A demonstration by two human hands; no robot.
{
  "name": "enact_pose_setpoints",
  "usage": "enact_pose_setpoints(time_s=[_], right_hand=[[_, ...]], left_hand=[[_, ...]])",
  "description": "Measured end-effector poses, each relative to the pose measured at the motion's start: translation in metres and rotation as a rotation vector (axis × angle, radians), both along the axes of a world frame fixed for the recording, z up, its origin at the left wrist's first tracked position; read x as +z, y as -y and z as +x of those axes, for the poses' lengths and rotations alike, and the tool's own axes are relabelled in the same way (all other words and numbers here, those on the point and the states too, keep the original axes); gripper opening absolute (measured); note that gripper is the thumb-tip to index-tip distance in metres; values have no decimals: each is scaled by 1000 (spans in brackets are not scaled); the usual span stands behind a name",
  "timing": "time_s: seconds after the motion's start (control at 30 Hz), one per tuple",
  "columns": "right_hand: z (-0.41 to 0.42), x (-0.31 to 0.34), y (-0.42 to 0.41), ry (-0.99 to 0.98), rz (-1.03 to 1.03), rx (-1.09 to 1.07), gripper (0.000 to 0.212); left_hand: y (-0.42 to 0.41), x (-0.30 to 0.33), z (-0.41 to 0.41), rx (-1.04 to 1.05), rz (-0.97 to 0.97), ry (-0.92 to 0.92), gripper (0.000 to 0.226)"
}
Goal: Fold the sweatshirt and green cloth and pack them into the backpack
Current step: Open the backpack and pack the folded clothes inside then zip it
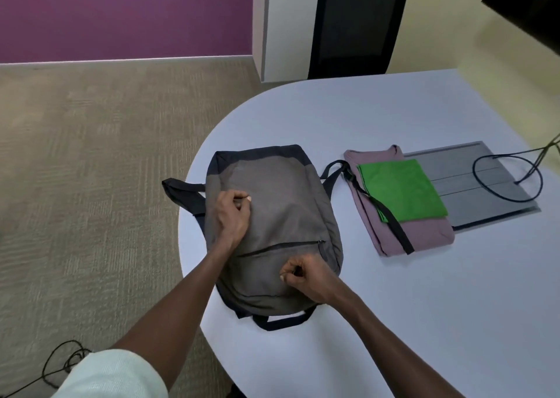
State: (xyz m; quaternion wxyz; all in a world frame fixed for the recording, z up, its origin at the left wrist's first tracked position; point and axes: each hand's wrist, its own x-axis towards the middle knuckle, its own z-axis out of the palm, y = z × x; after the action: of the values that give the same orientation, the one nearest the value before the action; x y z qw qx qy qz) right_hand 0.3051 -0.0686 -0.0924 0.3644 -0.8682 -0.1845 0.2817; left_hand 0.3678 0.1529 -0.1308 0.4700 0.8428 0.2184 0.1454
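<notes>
The grey backpack (272, 225) was lying flat at the table's (394, 306) rounded end, front pocket zipped. Its fabric was pinched by the left hand (231, 216) higher up and the right hand (306, 276) near the handle end, both closed on cloth. The folded sweatshirt (418, 240), green cloth (400, 190) stacked on top, was waiting just beside. The main zip probably needed finding first, with the fabric held taut.
</notes>
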Motion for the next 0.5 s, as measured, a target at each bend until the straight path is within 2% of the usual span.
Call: enact_pose_setpoints(time_s=[0.17, 0.37, 0.5], right_hand=[[5, -4, 74, 52, 50, -269, 14], [21, -1, 177, 105, 45, -645, 10], [39, -2, 235, 140, -7, -746, 10]], left_hand=[[77, 4, -1, -64, -85, 3, 5], [178, 10, 3, -219, -201, -85, 4], [243, 7, 17, -228, -447, -238, 4]])
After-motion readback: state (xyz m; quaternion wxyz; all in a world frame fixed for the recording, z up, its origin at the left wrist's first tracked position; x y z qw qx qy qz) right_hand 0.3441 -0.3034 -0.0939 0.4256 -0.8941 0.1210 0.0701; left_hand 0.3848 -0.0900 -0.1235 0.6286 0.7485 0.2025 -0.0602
